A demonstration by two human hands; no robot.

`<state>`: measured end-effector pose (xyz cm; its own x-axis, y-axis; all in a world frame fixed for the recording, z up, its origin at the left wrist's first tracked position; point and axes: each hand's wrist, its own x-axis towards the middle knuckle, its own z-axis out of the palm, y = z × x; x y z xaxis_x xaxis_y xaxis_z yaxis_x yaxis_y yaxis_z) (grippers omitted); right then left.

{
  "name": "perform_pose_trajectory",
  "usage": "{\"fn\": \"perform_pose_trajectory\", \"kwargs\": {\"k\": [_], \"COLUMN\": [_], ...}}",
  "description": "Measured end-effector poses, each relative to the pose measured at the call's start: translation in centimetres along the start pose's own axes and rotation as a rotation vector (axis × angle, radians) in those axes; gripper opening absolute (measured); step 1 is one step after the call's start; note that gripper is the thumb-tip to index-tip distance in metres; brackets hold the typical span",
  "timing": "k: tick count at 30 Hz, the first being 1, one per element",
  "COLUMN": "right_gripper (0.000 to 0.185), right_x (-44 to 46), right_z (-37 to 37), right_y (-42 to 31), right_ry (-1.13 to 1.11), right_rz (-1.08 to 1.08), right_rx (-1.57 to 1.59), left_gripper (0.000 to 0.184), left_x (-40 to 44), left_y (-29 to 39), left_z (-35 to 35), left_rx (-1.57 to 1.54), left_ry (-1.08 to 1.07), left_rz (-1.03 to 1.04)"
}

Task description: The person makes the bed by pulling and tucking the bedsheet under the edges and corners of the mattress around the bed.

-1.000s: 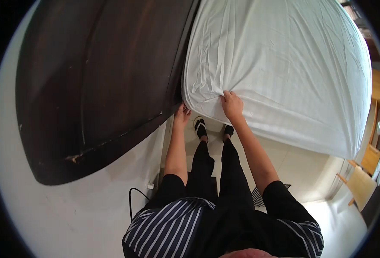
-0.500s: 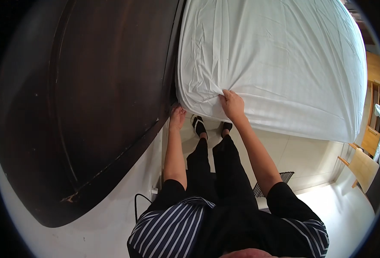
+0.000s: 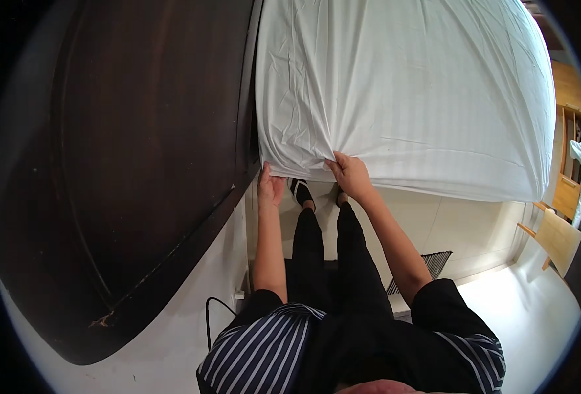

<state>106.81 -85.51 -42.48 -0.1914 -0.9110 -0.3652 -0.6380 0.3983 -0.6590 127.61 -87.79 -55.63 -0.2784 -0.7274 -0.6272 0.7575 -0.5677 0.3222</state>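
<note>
A white fitted sheet (image 3: 395, 98) with faint stripes covers the mattress. My right hand (image 3: 351, 176) pinches a fold of it near the front edge, and creases fan out from the fingers. At the sheet's near-left corner, close beside the dark headboard (image 3: 139, 151), is my left hand (image 3: 272, 189). Its palm is turned partly up, and the thumb and fingers are closed around the sheet's edge. Part of the left fingertips is hidden by the cloth.
My feet in dark slippers (image 3: 301, 192) stand on the pale tiled floor (image 3: 395, 223) below the mattress edge. A black cable (image 3: 207, 318) runs along the white wall at the left. A wooden chair (image 3: 556, 241) stands at the right.
My right hand has drawn the sheet fold down and slightly left, toward me. The left hand has turned and shifted a little lower at the corner. The cloth there looks more pulled over the edge.
</note>
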Motion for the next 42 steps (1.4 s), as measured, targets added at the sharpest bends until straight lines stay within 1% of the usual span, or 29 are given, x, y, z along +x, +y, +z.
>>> {"fn": "perform_pose_trajectory", "kwargs": {"k": [3,6,7,9,13,14,17,18,20,21,22,25,28,31,32,33,34,36,38,41,42], "right_gripper": [0.017,0.018,0.019,0.016,0.015,0.015,0.013,0.01,0.015,0.018,0.027,0.027,0.029,0.029,0.03,0.033,0.036,0.038,0.039,0.038,0.039], "right_x": [0.1,0.3,-1.4,-1.7,-1.0,-0.5,0.3,0.3,0.1,0.1,0.0,-1.0,-2.2,-3.9,-4.4,-5.0,-5.5,-4.8,-3.7,-2.5,-2.7], "right_z": [-0.6,-1.6,-1.6,-1.2,0.9,1.6,3.9,4.3,4.0,3.7,3.7,3.5,4.4,8.1,9.7,10.7,11.7,11.4,11.9,10.5,11.0], "right_y": [-0.8,-2.2,-2.4,-2.5,-2.7,-2.6,-1.9,-1.6,-1.4,-1.4,-0.9,-0.6,1.0,5.0,6.9,9.0,11.1,13.2,18.3,18.3,19.0], "right_ry": [-0.01,-0.023,-0.006,-0.017,0.041,0.032,0.068,0.084,0.102,0.11,0.122,-0.011,-0.249,-0.32,-0.336,-0.346,-0.269,0.044,0.15,0.277,0.321], "right_rz": [-0.045,-0.047,-0.057,-0.059,-0.091,-0.05,0.048,0.012,-0.102,-0.159,-0.213,-0.138,-0.154,-0.015,0.163,0.426,0.729,0.888,0.696,0.517,0.495], "right_rx": [0.014,0.057,0.067,0.0,-0.063,-0.106,-0.079,0.005,0.092,0.14,0.103,0.076,0.145,0.348,0.555,0.781,1.099,1.256,1.776,1.862,1.877], "left_gripper": [0.046,0.045,0.042,0.037,0.033,0.034,0.034,0.034,0.035,0.035,0.035,0.035,0.036,0.037,0.037,0.037,0.037,0.037,0.038,0.038,0.039], "left_x": [0.3,2.8,2.8,4.5,9.0,9.7,11.2,11.6,12.0,12.1,12.1,11.9,12.0,11.6,11.5,11.5,11.2,10.6,9.9,9.0,8.9], "left_y": [-0.2,0.0,-0.8,-1.7,-3.9,-4.0,-4.0,-3.9,-3.9,-3.8,-3.9,-4.1,-5.0,-5.3,-5.2,-5.2,-5.1,-4.9,-4.6,-4.4,-4.7], "left_z": [1.0,-0.2,-0.7,-1.2,-4.7,-4.9,-5.4,-5.4,-5.7,-5.7,-5.8,-6.0,-6.3,-7.0,-7.2,-7.5,-7.6,-7.5,-7.5,-7.3,-7.4], "left_rx": [-0.07,0.001,0.022,0.072,0.207,0.234,0.31,0.332,0.363,0.385,0.398,0.434,0.456,0.493,0.506,0.521,0.531,0.551,0.577,0.611,0.623], "left_ry": [0.135,0.339,0.34,0.392,0.448,0.453,0.438,0.425,0.402,0.391,0.38,0.354,0.322,0.315,0.319,0.321,0.324,0.334,0.345,0.368,0.375], "left_rz": [0.034,0.035,0.069,0.128,0.183,0.186,0.149,0.131,0.103,0.09,0.08,0.045,0.019,0.029,0.041,0.054,0.069,0.097,0.125,0.163,0.17]}}
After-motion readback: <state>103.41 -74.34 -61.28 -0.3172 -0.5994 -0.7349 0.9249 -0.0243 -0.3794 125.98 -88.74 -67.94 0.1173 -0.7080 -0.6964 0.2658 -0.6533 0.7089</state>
